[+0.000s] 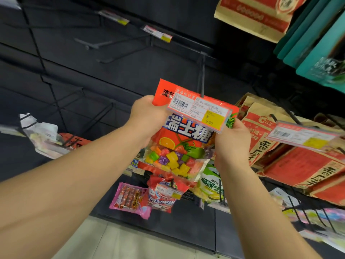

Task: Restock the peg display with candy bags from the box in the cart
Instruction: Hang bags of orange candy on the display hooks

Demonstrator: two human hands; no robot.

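Candy bag (179,146): red, printed with fruit, clear lower window showing coloured cube sweets. Held up in front of the dark peg display (112,71), upright with a slight tilt, its top edge level with a black peg (202,77) that projects toward the camera. Whether the bag's hanging hole is already on the peg cannot be told; the price tag (199,111) at the peg's tip, with barcode and yellow panel reading 6.80, covers that part of the bag.

Left hand (147,118): grips the bag's upper left edge, fingers curled behind it and out of sight.

Right hand (232,141): grips the bag's right edge just below the price tag; fingertips hidden behind the packet.

Below the bag: a red-and-white sweet bag (162,195) hanging with its own small tag, a pink packet (130,200) to its left, a green-and-white bag (211,184) to its right, partly covered by the right forearm.

Right of the bag: brown-and-red paper bags (291,157) on neighbouring pegs, one fronted by a second price tag (302,136), blurred. Upper right: teal packets (321,43), cut off by the frame edge.

Left: bare pegs with small tags (156,33), print illegible; a clear packet (41,135) at the left edge, blurred.

Bottom: pale floor (112,240).
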